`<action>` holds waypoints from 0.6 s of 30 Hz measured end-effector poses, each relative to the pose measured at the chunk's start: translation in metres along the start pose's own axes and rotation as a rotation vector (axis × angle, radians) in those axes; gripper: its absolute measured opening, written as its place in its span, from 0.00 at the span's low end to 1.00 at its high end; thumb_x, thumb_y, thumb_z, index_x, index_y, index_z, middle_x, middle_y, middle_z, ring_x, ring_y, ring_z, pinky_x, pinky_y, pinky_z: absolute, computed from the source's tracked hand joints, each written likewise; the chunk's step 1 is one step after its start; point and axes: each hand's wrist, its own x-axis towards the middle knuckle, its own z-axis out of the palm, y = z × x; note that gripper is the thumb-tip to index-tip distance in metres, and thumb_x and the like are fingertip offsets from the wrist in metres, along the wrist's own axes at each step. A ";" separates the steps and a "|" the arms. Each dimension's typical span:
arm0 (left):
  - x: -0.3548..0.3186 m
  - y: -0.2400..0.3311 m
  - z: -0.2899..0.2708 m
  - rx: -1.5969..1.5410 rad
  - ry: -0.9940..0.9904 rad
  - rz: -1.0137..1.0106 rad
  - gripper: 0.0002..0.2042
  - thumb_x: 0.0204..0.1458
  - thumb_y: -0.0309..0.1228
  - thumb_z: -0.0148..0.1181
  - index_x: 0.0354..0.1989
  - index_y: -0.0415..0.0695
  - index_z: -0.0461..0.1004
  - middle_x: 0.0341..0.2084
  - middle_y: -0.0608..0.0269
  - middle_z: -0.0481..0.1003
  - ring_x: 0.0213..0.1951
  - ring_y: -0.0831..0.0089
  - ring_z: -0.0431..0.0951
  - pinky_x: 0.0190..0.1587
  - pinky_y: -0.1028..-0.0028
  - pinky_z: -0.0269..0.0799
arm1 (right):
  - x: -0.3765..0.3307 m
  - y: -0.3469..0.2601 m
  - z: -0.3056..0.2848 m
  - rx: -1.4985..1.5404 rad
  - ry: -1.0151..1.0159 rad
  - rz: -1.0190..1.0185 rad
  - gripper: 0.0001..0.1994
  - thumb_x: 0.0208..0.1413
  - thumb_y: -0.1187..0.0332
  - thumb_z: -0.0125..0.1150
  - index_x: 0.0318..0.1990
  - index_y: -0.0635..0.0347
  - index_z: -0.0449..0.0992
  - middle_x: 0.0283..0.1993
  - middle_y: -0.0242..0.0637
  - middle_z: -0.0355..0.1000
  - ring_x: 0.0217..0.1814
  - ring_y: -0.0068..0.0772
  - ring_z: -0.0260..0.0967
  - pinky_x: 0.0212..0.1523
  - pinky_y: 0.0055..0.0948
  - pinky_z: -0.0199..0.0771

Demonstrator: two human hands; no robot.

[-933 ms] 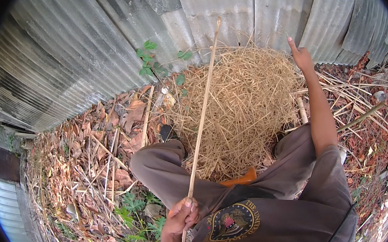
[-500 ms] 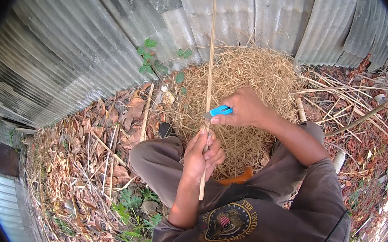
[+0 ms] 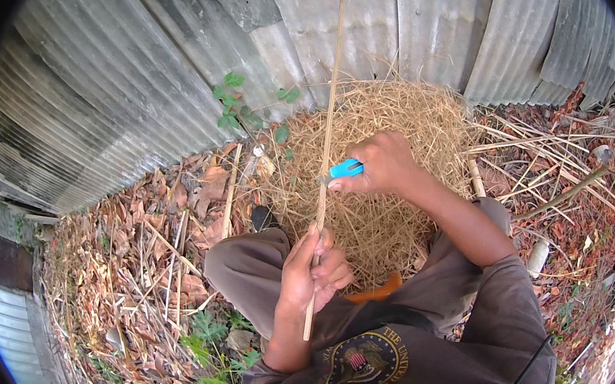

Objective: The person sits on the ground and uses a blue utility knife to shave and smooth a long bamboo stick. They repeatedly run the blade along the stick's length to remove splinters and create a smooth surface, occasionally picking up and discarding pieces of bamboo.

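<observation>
My left hand (image 3: 311, 269) is closed round the lower part of a long, thin split-bamboo strip (image 3: 329, 115). The strip slants up and away from me, its short near end poking out below my fist and its far tip reaching in front of the metal fence. A blue-handled utility knife (image 3: 346, 168) is gripped in my right hand (image 3: 385, 161). Its blade lies against the strip, a little above my left fist. My right thumb is beside the strip near the blade.
A heap of pale dry shavings (image 3: 389, 116) lies between my legs and the corrugated metal fence (image 3: 350, 30). Loose strips (image 3: 535, 142) are strewn at the right. Dry leaves (image 3: 126, 248) cover the ground at the left, with a small green plant (image 3: 210, 337) by my left knee.
My left hand and the strip have moved slightly down toward me. The gap between my left fist and the knife has widened, with the blade still on the strip.
</observation>
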 end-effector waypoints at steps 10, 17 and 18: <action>-0.027 -0.010 -0.010 0.046 0.014 0.018 0.18 0.66 0.46 0.37 0.26 0.50 0.58 0.09 0.76 0.51 0.11 0.84 0.47 0.21 0.79 0.47 | 0.000 -0.009 -0.002 -0.044 -0.075 0.050 0.39 0.48 0.27 0.45 0.14 0.58 0.73 0.08 0.39 0.62 0.14 0.45 0.66 0.19 0.42 0.66; -0.059 -0.032 -0.020 0.086 0.012 -0.155 0.18 0.65 0.45 0.38 0.26 0.49 0.58 0.09 0.75 0.51 0.13 0.84 0.46 0.22 0.79 0.47 | 0.022 0.089 -0.030 -0.153 -0.003 0.534 0.42 0.47 0.24 0.41 0.19 0.61 0.79 0.12 0.43 0.66 0.19 0.45 0.70 0.22 0.44 0.67; -0.065 -0.035 -0.025 0.076 -0.011 -0.178 0.18 0.65 0.46 0.38 0.26 0.49 0.58 0.09 0.76 0.50 0.13 0.84 0.45 0.22 0.79 0.47 | 0.023 0.098 -0.036 -0.163 0.027 0.555 0.43 0.48 0.24 0.41 0.20 0.62 0.79 0.13 0.44 0.67 0.20 0.46 0.71 0.24 0.45 0.68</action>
